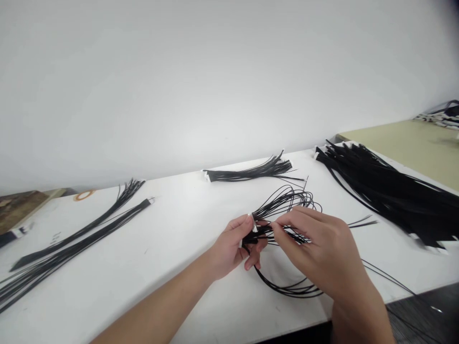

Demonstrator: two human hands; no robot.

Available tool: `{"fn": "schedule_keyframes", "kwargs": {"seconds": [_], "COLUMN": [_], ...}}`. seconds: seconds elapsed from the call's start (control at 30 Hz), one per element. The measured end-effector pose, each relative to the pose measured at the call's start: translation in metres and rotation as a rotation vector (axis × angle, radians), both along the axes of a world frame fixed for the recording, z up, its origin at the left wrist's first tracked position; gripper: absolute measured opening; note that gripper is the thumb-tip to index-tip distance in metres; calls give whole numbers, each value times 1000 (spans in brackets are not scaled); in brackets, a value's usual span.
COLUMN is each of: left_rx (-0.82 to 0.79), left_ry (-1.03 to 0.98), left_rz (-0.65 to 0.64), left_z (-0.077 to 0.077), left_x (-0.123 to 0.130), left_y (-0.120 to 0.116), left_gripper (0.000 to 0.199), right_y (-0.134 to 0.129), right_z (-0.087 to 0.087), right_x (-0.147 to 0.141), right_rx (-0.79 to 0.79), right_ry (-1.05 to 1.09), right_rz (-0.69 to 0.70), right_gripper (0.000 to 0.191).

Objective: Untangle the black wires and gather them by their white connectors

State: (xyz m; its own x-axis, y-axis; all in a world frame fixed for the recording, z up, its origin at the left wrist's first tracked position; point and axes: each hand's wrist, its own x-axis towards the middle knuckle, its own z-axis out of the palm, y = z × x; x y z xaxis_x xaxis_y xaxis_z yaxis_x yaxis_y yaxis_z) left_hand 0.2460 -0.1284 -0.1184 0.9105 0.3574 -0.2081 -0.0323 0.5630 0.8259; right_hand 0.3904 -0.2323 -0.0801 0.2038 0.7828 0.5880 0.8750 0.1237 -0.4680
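Observation:
Near the front of the white table, my left hand (pixel 233 243) is closed around a white connector (pixel 254 223) from which many thin black wires (pixel 283 203) fan out to the right. Just right of the connector, my right hand (pixel 315 243) pinches one or more of these black wires between thumb and forefinger; how many is hidden by the fingers. Other wires loop below both hands, and some loose ends stick out past the right hand toward the table's front edge.
A black wire bundle (pixel 251 172) lies at the table's back edge. Two long bundles (pixel 86 239) stretch along the left side. A thick pile of black cables (pixel 390 191) with white connectors covers the right. Beyond it stands a yellowish table (pixel 405 138); a white wall (pixel 215 86) rises behind.

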Motion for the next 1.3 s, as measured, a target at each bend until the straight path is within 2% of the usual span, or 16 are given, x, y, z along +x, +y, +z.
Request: {"fn": "schedule_keyframes", "kwargs": {"seconds": [0.3,0.67,1.3], "left_rx": [2,21,14], "left_ry": [-1,-27,-51], "left_rz": [-18,-38,-52], "left_z": [-1,0,-3], "left_x": [-1,-1,-2], "left_y": [0,-1,2], "left_gripper": [40,40,40], "right_y": [-2,-3,-2], "right_z": [4,5,-1], "right_x": [2,3,7], "right_rx": [-113,-205,-165], "right_ry": [174,236,187], "right_rz": [42,44,110], "right_gripper": [12,12,11]}}
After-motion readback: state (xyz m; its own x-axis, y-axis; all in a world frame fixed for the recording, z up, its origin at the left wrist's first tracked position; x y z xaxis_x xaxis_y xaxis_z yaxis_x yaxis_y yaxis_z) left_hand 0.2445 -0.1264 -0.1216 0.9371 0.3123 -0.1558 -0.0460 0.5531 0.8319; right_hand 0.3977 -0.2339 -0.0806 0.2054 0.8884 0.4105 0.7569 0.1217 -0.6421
